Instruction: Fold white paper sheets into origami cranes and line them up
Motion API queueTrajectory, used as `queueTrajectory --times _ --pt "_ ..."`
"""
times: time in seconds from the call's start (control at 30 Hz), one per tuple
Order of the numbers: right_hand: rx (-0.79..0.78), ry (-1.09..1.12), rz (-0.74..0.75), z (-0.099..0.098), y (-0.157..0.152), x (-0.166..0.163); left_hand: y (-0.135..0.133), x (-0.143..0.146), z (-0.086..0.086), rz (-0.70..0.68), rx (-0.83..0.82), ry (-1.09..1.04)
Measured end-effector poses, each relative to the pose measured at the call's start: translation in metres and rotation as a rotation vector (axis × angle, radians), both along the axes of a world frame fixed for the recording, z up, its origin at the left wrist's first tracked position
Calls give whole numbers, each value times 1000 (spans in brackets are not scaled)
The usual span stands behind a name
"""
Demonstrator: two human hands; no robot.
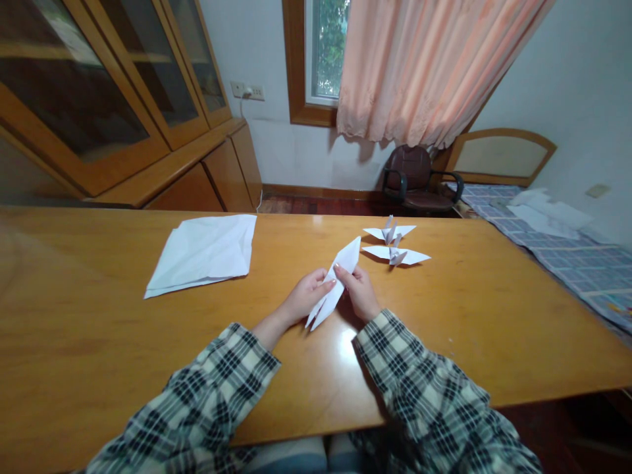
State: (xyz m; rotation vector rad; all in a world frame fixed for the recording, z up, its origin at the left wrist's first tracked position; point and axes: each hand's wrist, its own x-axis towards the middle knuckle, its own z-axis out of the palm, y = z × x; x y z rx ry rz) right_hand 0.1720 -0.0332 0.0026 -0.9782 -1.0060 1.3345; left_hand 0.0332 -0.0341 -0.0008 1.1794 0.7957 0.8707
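Both hands [312, 293] gripping folded white paper [336, 294], one at each side, two paper cranes [396, 256] nearby

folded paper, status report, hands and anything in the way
Left hand and right hand both gripping folded paper near its middle. Split end toward the body. Nearest possible obstacle: two paper cranes beyond right hand, apart from it.

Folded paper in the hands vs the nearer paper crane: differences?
Pose: the folded paper is held by the left hand and right hand; the nearer paper crane sits on the table.
Shape: the folded paper is long and narrow, split at its near end; the crane has wings spread.
Shared: both white paper.
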Motion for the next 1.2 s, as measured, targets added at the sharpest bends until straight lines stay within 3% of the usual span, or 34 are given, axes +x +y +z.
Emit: queueTrajectory --times 0.47,1.0,1.2 --pt "-82 -42 -102 5 3 5 -1 -2 0 -94 95 131" --pt "69 -183 -262 -3 12 16 -1 -3 -3 -117 171 211" --pt "65 -126 -319 0 12 17 -3 -3 -2 -145 149 165"
